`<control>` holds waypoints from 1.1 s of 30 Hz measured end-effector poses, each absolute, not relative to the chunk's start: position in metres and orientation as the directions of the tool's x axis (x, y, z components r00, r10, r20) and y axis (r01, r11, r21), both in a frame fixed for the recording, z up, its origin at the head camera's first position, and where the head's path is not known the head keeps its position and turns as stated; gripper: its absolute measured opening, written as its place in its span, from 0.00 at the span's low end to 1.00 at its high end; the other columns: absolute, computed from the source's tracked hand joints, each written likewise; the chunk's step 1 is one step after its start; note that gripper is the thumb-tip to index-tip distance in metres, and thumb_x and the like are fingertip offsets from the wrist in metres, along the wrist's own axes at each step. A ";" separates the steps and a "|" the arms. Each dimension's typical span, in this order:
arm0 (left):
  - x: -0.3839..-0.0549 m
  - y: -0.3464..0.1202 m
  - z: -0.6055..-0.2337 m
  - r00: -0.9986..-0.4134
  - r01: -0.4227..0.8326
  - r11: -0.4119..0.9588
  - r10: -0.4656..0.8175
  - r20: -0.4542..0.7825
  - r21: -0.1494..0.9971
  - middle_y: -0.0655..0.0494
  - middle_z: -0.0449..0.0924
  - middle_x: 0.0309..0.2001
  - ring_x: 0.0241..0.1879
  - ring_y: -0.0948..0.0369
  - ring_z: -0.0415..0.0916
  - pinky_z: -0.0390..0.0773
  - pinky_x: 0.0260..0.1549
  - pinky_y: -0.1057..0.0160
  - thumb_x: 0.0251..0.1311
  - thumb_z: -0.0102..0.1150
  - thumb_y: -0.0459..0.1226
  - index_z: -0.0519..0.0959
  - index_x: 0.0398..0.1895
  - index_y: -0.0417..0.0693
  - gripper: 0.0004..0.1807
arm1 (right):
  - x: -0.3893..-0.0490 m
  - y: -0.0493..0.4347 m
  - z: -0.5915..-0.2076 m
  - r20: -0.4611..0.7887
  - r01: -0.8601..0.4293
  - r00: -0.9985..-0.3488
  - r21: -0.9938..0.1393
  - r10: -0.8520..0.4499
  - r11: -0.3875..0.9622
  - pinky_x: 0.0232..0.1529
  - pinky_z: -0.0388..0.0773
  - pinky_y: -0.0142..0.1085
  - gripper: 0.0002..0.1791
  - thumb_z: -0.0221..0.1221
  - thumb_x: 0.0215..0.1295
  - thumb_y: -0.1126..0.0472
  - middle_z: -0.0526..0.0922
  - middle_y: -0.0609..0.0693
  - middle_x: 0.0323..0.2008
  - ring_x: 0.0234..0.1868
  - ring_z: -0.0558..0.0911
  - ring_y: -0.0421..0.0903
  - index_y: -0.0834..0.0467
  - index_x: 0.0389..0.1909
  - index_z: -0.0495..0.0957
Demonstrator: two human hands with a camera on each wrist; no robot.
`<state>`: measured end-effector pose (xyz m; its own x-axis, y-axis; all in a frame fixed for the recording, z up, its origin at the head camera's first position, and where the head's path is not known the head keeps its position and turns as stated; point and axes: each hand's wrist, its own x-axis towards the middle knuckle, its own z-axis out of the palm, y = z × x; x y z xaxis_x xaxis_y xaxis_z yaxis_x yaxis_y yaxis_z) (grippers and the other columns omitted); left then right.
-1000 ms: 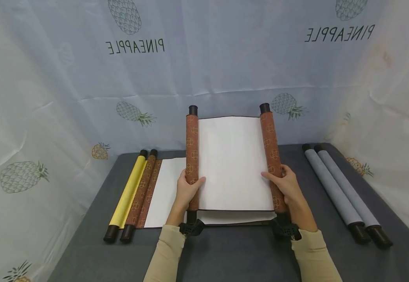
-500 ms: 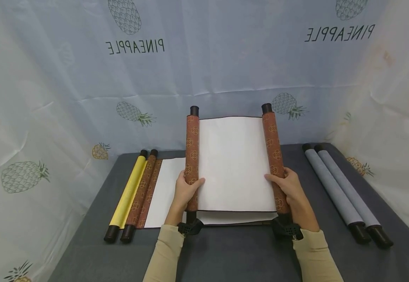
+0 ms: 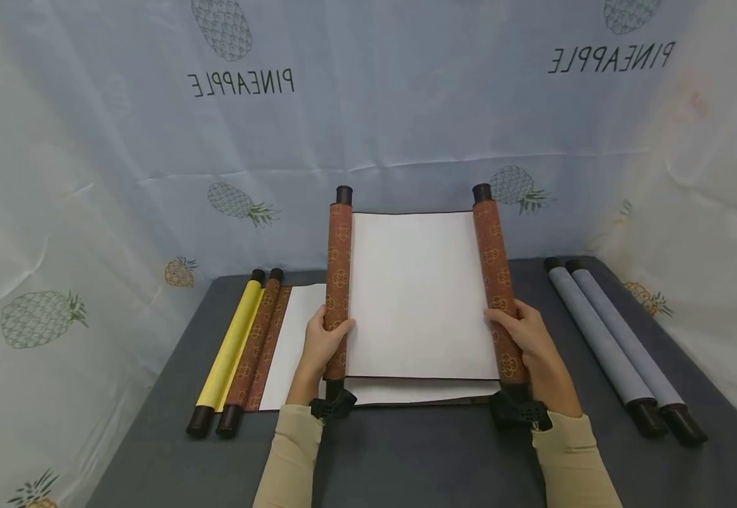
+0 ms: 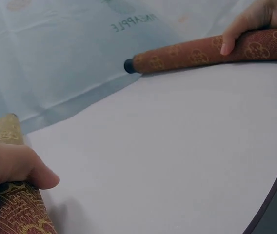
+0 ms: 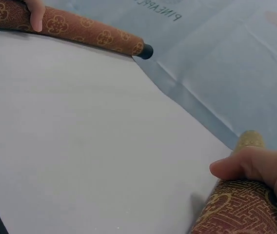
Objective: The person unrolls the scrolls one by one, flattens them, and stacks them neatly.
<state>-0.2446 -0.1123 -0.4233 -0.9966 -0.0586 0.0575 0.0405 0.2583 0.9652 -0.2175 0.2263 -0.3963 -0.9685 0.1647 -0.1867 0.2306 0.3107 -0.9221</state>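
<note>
A hanging scroll (image 3: 415,296) with blank white paper stands tilted up in front of me, partly unrolled between two rust-brown rolls with gold flower patterns and black end knobs. My left hand (image 3: 319,347) grips the left roll (image 3: 339,268), its thumb lying over the front onto the paper's edge. Around the right roll (image 3: 494,268) my right hand (image 3: 536,349) holds in the same way, thumb in front and fingers hidden behind. Both wrist views show the paper spread between the rolls, with the left thumb (image 4: 43,175) and right thumb (image 5: 224,168) pressing near the paper.
Behind the held scroll, white paper (image 3: 288,346) with a brown border lies on the dark grey table (image 3: 431,458). Left of it are a brown roll (image 3: 254,339) and a yellow roll (image 3: 231,342). Two grey rolls (image 3: 599,331) lie at the right. A pineapple-print curtain (image 3: 406,106) hangs behind.
My left hand has moved left with its roll, and my right hand has shifted slightly right. The white paper between the rolls shows wider than before.
</note>
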 end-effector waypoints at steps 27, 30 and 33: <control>-0.243 -0.114 -0.420 -0.999 -0.016 0.241 -0.036 -0.007 0.971 0.33 0.69 0.61 0.60 0.43 0.70 0.72 0.54 0.47 0.61 0.56 0.31 0.56 0.70 0.35 0.34 | -0.215 0.228 -0.395 -0.170 0.209 -0.975 -0.917 0.143 0.341 0.40 0.76 0.35 0.42 0.54 0.68 0.51 0.70 0.63 0.54 0.42 0.76 0.45 0.70 0.72 0.47; -0.244 -0.112 -0.418 -0.998 -0.034 0.214 -0.062 -0.021 0.976 0.35 0.70 0.60 0.59 0.44 0.70 0.71 0.55 0.49 0.60 0.55 0.31 0.57 0.69 0.35 0.33 | -0.215 0.227 -0.396 -0.194 0.241 -0.967 -0.910 0.167 0.338 0.51 0.74 0.45 0.48 0.57 0.66 0.48 0.61 0.70 0.65 0.56 0.72 0.59 0.69 0.74 0.43; -0.245 -0.113 -0.418 -0.996 -0.027 0.224 -0.086 -0.007 0.974 0.35 0.72 0.58 0.56 0.46 0.73 0.74 0.52 0.52 0.61 0.56 0.33 0.60 0.67 0.35 0.31 | -0.215 0.228 -0.395 -0.211 0.256 -0.963 -0.906 0.166 0.337 0.58 0.70 0.51 0.47 0.55 0.67 0.48 0.56 0.72 0.69 0.63 0.66 0.64 0.69 0.74 0.42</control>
<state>-0.2446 -0.1126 -0.4182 -0.9963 -0.0856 -0.0075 -0.0265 0.2240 0.9742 -0.2150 0.2285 -0.3955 -0.9634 0.1657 -0.2108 0.2563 0.3374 -0.9058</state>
